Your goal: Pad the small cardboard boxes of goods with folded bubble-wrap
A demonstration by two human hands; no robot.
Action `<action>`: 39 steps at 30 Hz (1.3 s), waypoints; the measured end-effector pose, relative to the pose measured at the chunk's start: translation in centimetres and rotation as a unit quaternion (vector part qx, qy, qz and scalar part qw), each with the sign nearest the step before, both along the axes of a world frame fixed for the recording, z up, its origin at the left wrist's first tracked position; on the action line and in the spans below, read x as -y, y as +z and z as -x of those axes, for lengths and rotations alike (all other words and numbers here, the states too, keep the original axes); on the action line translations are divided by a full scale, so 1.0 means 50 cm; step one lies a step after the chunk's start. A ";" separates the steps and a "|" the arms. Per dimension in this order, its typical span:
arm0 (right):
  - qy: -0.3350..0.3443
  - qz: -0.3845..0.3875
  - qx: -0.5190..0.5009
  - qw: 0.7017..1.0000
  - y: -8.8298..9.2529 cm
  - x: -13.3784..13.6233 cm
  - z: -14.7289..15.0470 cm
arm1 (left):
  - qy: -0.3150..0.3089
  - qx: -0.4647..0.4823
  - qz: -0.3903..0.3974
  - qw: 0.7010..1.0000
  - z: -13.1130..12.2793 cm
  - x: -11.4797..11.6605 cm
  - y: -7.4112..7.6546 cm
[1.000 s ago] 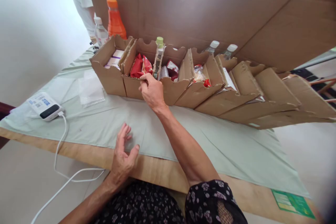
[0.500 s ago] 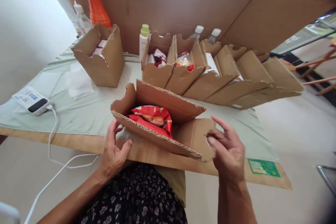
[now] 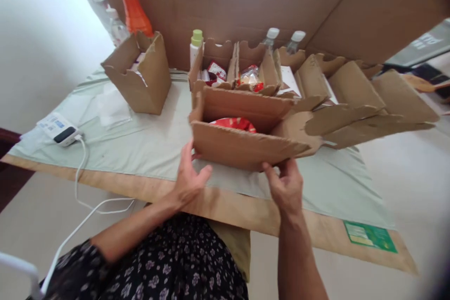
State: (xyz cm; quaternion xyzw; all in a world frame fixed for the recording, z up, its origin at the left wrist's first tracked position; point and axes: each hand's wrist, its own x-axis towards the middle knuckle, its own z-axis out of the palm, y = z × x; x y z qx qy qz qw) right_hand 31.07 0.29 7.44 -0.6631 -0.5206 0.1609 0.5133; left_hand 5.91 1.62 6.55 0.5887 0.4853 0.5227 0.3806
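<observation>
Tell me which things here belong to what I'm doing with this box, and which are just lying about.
Likely part of the job:
box, held in your right hand, with your left hand at its end
red packet inside it
perhaps the other boxes

Seemingly just lying about:
white device
white cable
orange bottle
green leaflet

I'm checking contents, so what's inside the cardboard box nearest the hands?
Inside the cardboard box, the top of a red packet shows. The near wall covers its lower part and the box's bottom from view.
</observation>
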 end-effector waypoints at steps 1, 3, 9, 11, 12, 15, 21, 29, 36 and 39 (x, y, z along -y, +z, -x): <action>-0.013 -0.026 -0.002 1.000 0.000 -0.026 -0.018 | -0.021 -0.004 -0.015 1.000 -0.020 -0.030 -0.001; -0.046 -0.066 -0.014 0.997 -0.010 -0.055 -0.041 | -0.066 -0.035 -0.025 0.997 -0.035 -0.080 -0.004; -0.079 0.030 0.013 0.996 -0.097 0.015 -0.041 | 0.078 -0.170 -0.053 0.981 0.155 -0.125 -0.007; -0.056 0.044 0.061 0.996 -0.115 0.037 -0.036 | 0.191 -0.220 -0.044 0.956 0.263 -0.142 0.003; -0.051 0.044 0.076 0.995 -0.119 0.041 -0.035 | 0.248 -0.245 -0.039 0.936 0.314 -0.157 0.011; -0.056 0.051 0.087 0.993 -0.118 0.036 -0.034 | 0.349 -0.306 -0.015 0.886 0.431 -0.222 0.042; -0.052 0.029 0.110 0.992 -0.119 0.024 -0.044 | 0.340 -0.378 0.042 0.860 0.473 -0.294 0.074; -0.042 -0.022 0.112 0.993 -0.089 0.060 0.043 | 0.154 -0.415 -0.171 0.880 0.229 -0.006 -0.004; 0.209 -0.007 0.137 0.968 -0.042 0.103 0.158 | -0.156 -0.403 -0.210 0.877 0.041 0.131 -0.016; 0.217 0.021 0.167 0.961 -0.039 0.101 0.155 | -0.199 -0.349 -0.224 0.888 0.035 0.145 -0.008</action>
